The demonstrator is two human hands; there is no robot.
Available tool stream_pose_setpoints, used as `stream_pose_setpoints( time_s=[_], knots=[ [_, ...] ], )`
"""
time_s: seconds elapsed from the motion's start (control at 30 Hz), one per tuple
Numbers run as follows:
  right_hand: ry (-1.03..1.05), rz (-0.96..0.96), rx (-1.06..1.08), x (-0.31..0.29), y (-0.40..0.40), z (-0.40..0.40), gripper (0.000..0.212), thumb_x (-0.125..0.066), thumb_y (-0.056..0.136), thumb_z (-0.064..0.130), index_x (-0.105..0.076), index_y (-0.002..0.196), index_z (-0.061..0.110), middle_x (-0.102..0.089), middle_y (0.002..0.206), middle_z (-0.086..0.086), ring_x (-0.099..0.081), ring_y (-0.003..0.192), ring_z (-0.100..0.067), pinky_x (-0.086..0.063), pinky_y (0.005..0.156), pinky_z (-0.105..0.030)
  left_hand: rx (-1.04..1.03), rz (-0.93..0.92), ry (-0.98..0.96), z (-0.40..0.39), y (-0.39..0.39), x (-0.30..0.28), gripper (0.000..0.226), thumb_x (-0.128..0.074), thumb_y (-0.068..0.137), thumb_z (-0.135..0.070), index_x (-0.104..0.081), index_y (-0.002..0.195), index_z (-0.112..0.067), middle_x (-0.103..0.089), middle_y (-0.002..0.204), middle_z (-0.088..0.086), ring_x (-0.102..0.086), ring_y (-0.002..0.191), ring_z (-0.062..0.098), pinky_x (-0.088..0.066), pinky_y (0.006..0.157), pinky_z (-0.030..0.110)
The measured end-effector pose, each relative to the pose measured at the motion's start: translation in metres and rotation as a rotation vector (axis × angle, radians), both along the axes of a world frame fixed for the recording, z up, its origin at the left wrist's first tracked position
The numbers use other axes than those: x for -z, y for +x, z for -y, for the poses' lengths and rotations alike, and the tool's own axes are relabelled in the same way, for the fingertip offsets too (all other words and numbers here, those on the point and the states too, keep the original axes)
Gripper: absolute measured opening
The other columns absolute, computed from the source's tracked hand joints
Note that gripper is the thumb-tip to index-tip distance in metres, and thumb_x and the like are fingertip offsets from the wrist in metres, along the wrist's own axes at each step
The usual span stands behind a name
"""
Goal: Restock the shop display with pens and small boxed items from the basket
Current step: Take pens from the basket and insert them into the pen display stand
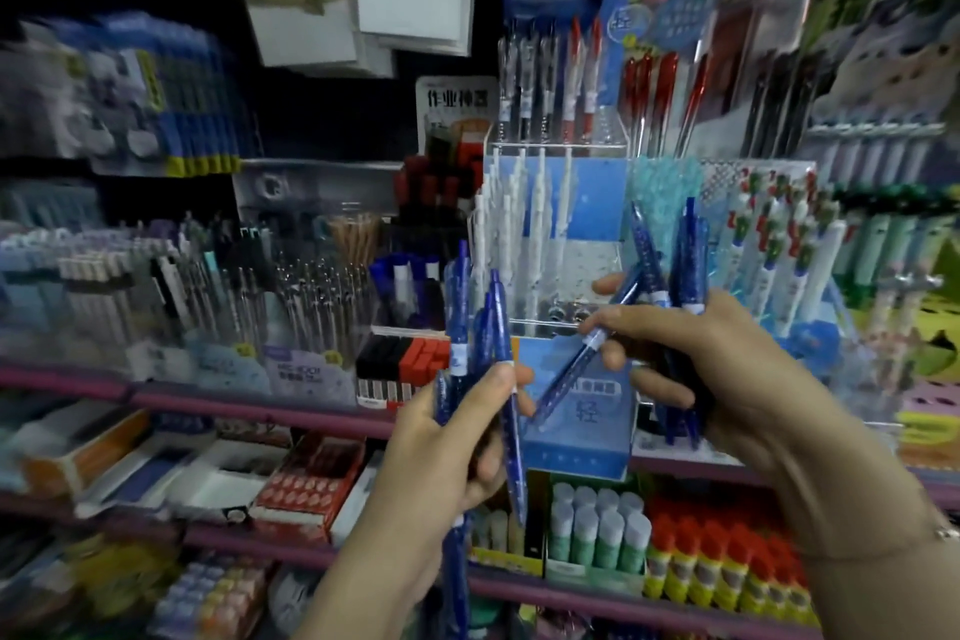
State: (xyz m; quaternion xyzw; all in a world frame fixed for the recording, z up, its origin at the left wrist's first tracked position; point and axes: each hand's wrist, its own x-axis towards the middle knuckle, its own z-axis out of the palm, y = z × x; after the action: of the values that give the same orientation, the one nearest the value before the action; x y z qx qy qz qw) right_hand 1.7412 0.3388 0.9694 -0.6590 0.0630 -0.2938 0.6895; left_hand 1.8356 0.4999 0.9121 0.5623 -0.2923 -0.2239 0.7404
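Your left hand [441,437] grips a fan of blue pens [483,353], fingers curled round the barrels, thumb pressed on the front one. The pens stand mostly upright, clip ends up, and one barrel runs down past your palm towards the lower shelf.

Your right hand [691,369] holds a second bunch of blue pens [685,265] in its palm, clip ends rising above the fingers. The thumb and forefinger of the same hand pinch a single blue pen [592,343] at its white band. That pen is tilted, upper end near the right-hand bunch, lower end slanting down-left towards your left hand. I cannot tell whether its tip touches the left fingers. A thin bracelet [943,533] sits on your right wrist.

Both hands are close together, right in front of the clear acrylic pen display [550,234]. White pens [535,203] stand in its middle tier, dark and red pens in the top tier. The single pen lies across the stand's lower blue panel [576,426].

Left of the stand, clear pen holders [291,286] and a black-and-red box [402,364] sit on the purple shelf edge [208,403]. Below your right hand, glue sticks [597,525] stand just beside red-capped glue bottles [727,561]. The picture is blurred and the finer labels unreadable.
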Motion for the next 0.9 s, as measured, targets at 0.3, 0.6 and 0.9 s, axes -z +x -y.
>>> stream_pose_setpoints(
  time_s=[0.3,0.6,0.9],
  knots=[
    [-0.511,0.095,0.547,-0.066,0.034,0.037,0.016,-0.058,0.093,0.012,-0.046,0.089,0.021,-0.067,0.076,-0.01,-0.07,0.057,-0.018,-0.036,0.033,-0.014,-0.231,-0.026,-0.151,0.003,0.02,-0.012,0.037,-0.054,0.086,-0.041,-0.068,0.085,-0.006,-0.055,0.046,0.0,-0.029,0.034,0.009,-0.024,0.035,0.016],
    [-0.725,-0.073,0.653,-0.073,0.076,0.056,0.012,-0.051,0.095,0.013,-0.047,0.106,0.013,-0.067,0.078,-0.009,-0.069,0.067,-0.019,-0.051,0.05,-0.024,-0.209,0.042,-0.163,0.029,0.028,-0.023,0.044,-0.056,0.072,-0.05,-0.065,0.091,-0.012,-0.07,0.068,0.007,-0.036,0.033,0.007,-0.029,0.034,0.015],
    [-0.817,-0.236,0.62,-0.086,0.089,0.069,0.016,-0.049,0.095,0.011,-0.045,0.111,0.012,-0.064,0.093,-0.014,-0.068,0.068,-0.019,-0.041,0.038,-0.02,-0.221,0.039,-0.216,0.034,0.039,-0.024,0.036,-0.054,0.077,-0.047,-0.066,0.09,-0.015,-0.069,0.067,0.005,-0.035,0.033,0.007,-0.029,0.034,0.017]
  ],
)
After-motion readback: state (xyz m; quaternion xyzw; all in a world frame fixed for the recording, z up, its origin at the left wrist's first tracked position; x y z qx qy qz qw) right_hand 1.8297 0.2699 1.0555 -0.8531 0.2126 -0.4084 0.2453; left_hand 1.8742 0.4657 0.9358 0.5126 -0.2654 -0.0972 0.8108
